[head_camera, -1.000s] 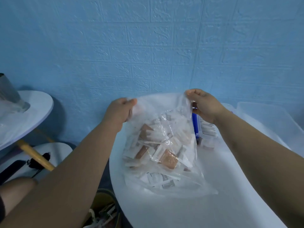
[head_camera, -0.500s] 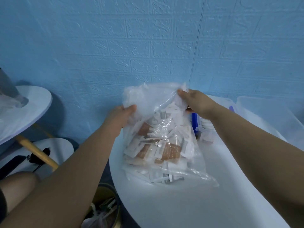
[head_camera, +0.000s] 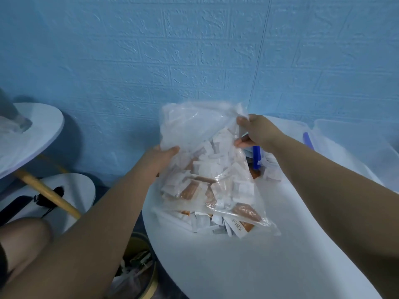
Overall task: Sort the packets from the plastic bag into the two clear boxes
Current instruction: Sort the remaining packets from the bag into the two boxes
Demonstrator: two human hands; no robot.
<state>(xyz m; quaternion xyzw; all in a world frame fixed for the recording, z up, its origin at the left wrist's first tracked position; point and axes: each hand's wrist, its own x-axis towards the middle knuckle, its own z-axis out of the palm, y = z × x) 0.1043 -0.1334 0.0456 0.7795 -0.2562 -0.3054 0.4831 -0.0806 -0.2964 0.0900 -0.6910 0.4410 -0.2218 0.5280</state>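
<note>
Pinching the plastic bag (head_camera: 200, 134) near its top, the left hand (head_camera: 160, 157) holds the left edge, the right hand (head_camera: 255, 130) the right corner. Its long axis rises toward the wall (head_camera: 194, 50), bottom on the white table (head_camera: 259, 266); clear, crinkled film shows white and orange-brown packets (head_camera: 216, 182).
</note>
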